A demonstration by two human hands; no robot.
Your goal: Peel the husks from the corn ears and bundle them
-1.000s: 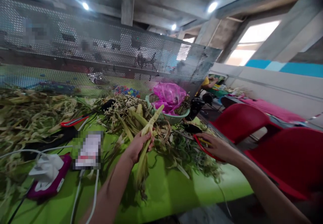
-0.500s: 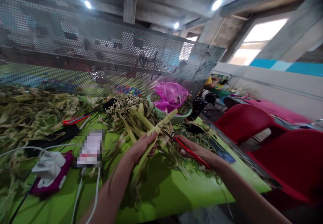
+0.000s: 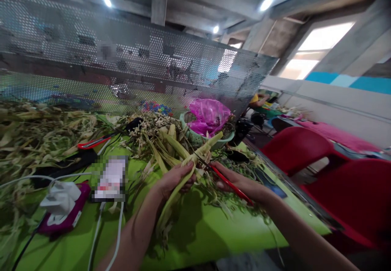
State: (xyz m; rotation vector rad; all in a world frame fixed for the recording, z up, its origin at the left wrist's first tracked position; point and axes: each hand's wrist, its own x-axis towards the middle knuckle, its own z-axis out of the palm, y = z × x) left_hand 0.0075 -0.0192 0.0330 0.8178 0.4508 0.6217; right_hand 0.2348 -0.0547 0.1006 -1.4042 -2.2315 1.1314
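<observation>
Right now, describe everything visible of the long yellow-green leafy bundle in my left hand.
The long yellow-green leafy bundle looks like partly dried plant husk. Its narrower end points up and right, in front of the pale green plastic basket; flat strips bend down over the lime-green tabletop to frayed ends. The left hand grips its middle. Beside that grip, the slim red-handled tool in the right hand appears to meet it; any cut is unclear.

room: bare green table [image 3: 226, 232] on the near side of the left hand [image 3: 179, 179] and right hand [image 3: 232, 180] | left: phone [image 3: 111, 178], white cords [image 3: 117, 232], purple plug box [image 3: 82, 197] block | back: leaf heap [image 3: 45, 136], green basket [image 3: 226, 140], holey wall [image 3: 186, 47] | right: red chairs [image 3: 348, 197]
</observation>
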